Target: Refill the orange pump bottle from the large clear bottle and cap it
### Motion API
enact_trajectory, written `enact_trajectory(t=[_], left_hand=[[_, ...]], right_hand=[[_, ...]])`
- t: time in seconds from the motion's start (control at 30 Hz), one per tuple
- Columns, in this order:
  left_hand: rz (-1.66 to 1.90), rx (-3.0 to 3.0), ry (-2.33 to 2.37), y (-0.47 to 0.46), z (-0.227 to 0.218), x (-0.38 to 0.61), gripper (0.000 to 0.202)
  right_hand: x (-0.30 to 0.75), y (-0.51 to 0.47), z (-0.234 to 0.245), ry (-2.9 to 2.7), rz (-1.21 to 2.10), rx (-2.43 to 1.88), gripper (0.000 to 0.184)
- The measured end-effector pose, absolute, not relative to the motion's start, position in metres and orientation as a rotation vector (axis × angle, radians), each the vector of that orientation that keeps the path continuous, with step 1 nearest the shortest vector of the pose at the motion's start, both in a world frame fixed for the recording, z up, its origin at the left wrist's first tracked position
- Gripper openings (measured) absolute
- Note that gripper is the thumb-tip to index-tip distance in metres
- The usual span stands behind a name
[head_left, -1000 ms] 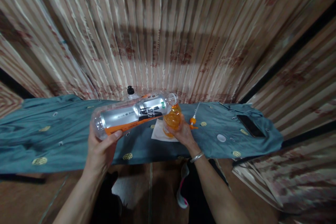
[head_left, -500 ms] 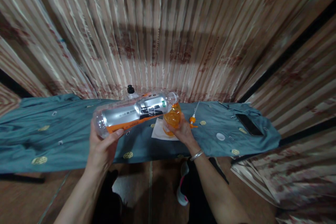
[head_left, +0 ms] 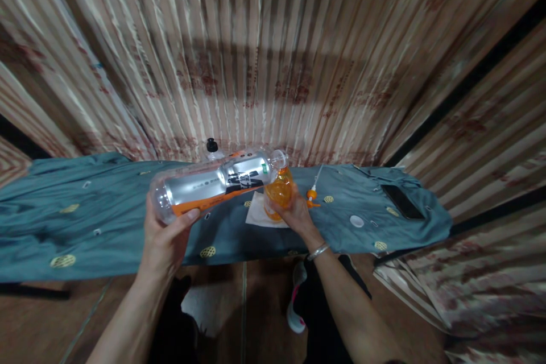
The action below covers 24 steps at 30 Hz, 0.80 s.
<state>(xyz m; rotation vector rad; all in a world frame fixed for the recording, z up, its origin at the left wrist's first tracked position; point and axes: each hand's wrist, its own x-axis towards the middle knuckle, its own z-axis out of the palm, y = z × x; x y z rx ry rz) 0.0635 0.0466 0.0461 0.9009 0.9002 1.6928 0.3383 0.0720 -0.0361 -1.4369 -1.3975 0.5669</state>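
My left hand [head_left: 164, 239] grips the base of a large clear plastic bottle [head_left: 213, 185] with a silver and orange label, held almost on its side. Its open mouth rests over the top of a small orange bottle [head_left: 278, 193]. My right hand [head_left: 298, 216] is wrapped round that orange bottle, which stands on a white napkin [head_left: 257, 213] on the teal cloth-covered table [head_left: 85, 222]. An orange pump nozzle [head_left: 313, 193] lies just right of my right hand.
A black-capped bottle [head_left: 210, 148] stands behind the large one. A white cap [head_left: 356, 220] and a dark phone [head_left: 402, 201] lie on the cloth at the right. A striped curtain [head_left: 273, 57] hangs behind the table. The table's front edge is close to my legs.
Almost nothing differs; both hands keep their grips and the whole view has shifted very slightly.
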Motion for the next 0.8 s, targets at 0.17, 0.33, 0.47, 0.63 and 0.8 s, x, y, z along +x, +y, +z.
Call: enact_trajectory(t=[0.17, 0.33, 0.47, 0.63, 0.8], left_hand=[[1.674, 0.946, 0.891, 0.0471, 0.0441, 0.0609, 0.088], [1.672, 0.942, 0.898, 0.0472, 0.0421, 0.0598, 0.094], [1.666, 0.946, 0.908, 0.0461, 0.0430, 0.0593, 0.097], [1.665, 0.942, 0.937, 0.0447, 0.0451, 0.0586, 0.102], [1.675, 0.924, 0.934, 0.0441, 0.0473, 0.0596, 0.100]], right_hand=[[0.3383, 0.0716, -0.0352, -1.393, 0.561, -1.447, 0.073], [0.3391, 0.0719, -0.0370, -1.399, 0.544, -1.449, 0.072], [0.3389, 0.0714, -0.0380, -1.395, 0.549, -1.467, 0.074], [0.3383, 0.0714, -0.0372, -1.389, 0.538, -1.473, 0.074], [0.3392, 0.0715, -0.0357, -1.405, 0.523, -1.503, 0.073]])
